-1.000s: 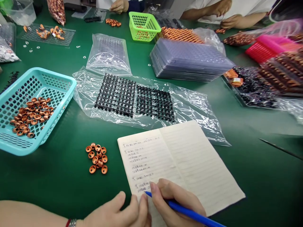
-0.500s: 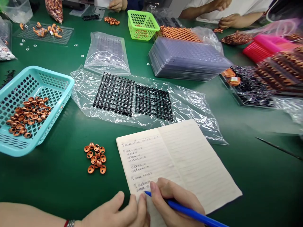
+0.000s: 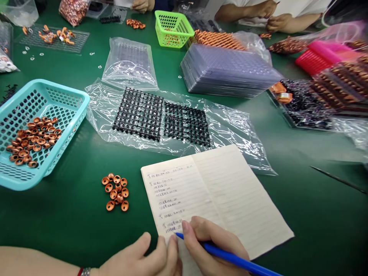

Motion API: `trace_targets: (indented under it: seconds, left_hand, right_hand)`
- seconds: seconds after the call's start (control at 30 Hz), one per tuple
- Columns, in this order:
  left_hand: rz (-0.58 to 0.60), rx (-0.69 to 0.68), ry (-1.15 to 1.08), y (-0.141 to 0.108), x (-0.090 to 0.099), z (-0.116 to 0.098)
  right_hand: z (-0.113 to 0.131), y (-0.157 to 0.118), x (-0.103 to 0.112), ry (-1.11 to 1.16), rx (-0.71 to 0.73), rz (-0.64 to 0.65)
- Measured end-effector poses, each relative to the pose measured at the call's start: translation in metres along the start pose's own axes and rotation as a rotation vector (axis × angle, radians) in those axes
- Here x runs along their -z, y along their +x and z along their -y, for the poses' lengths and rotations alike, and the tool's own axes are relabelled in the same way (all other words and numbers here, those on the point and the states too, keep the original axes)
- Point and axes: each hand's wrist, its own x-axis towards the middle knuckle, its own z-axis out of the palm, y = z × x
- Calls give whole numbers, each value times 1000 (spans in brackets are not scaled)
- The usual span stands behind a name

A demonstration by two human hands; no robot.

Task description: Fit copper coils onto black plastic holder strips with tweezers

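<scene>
A lined notebook [image 3: 247, 214] lies spread on the green table, its left page bearing several lines of handwriting. In my right hand [image 3: 215, 245] is a blue pen [image 3: 230, 260], its tip on the lower part of the left page. My left hand [image 3: 143, 257] rests with bent fingers at the notebook's lower left edge, holding it; some fingertips are hidden. Several copper-coloured cup-shaped pieces [image 3: 114, 194] lie loose left of the notebook. More of them sit inside a light-blue basket [image 3: 66, 142].
Black lattice-like parts [image 3: 139, 115] lie on a clear plastic bag [image 3: 238, 130] behind the notebook. Further back are a stack of clear trays [image 3: 224, 76], a green basket [image 3: 174, 30] and a pink basket [image 3: 316, 57]. A thin dark rod [image 3: 339, 179] lies at right. Co-workers' hands [image 3: 264, 11] show across the table.
At the back left, the bag of reddish pieces has shifted right. A co-worker's hands at the far side have moved slightly. My own hands and the pen look almost unchanged.
</scene>
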Motion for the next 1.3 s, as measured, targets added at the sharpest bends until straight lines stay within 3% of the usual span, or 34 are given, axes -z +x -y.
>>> trace_targets:
  seconds: [0.9, 1.3]
  left_hand:
    - [-15, 19, -8, 3, 1, 1]
    - [1, -4, -4, 1, 0, 0]
  right_hand:
    - [-1, 0, 0, -19, 4, 5]
    - [2, 2, 1, 4, -4, -48]
